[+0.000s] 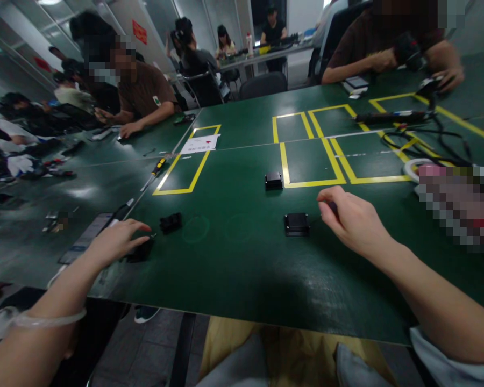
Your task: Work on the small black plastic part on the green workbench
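Note:
My left hand (115, 242) rests on the green table (234, 269) near its left front corner, fingers curled over a small black part (142, 251). A second black part (171, 222) lies just right of it. My right hand (353, 217) hovers over the table's middle right, fingers pinched round something small and dark that I cannot make out. A black box-shaped part (296, 224) sits just left of that hand. Another black box (273, 180) lies farther back, beside a yellow taped rectangle (310, 164).
A phone (86, 238) lies left of my left hand. A screwdriver (156, 169) and a paper sheet (200, 143) sit by another yellow outline. Cables and a tape roll (417, 166) crowd the right side. Other people sit at the far and left edges.

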Tool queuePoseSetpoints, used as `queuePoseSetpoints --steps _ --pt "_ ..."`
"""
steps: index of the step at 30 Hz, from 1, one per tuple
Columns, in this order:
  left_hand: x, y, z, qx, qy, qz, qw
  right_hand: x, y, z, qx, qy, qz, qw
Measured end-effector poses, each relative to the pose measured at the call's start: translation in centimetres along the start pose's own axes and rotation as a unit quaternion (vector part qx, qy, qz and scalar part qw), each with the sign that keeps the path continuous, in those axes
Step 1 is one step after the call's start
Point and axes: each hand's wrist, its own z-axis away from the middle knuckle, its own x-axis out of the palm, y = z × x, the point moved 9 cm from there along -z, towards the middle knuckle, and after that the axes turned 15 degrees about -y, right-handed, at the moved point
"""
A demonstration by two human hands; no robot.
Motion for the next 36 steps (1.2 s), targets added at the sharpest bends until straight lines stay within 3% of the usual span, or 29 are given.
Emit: queuePoseSetpoints --steps 4,10,18,22,25,29,36 --pt "0.7 1.6 -1.2 -0.029 -0.013 -0.074 0.997 -0.1 -0.1 0.0 -0.004 0.001 -0.005 1.000" --pt "0.0 2.8 -1.6 -0.059 -0.007 -0.135 0.989 -0.2 -0.1 -0.1 -0.001 0.001 -0.007 1.000" --pt "0.3 2.9 -2.4 -0.061 -0.023 -0.140 0.988 -0.2 -0.2 -0.1 -0.004 -0.002 -0.002 1.000" --pt "0.3 1.9 -2.3 -0.060 -0.017 -0.074 0.995 -0.1 -0.1 -0.1 -0.002 -0.003 -0.002 1.000" --pt "0.1 0.5 -1.2 -0.054 0.004 0.019 0.998 -0.1 -0.1 0.0 -0.001 -0.002 -0.007 1.000" --pt "-0.3 -1.0 1.9 -0.065 0.064 0.062 0.994 -0.1 -0.1 -0.1 0.000 -0.005 -0.011 1.000" --pt "0.4 -0.1 5.9 -0.072 0.121 0.086 0.986 0.0 -0.1 -0.1 0.001 -0.007 -0.007 1.000"
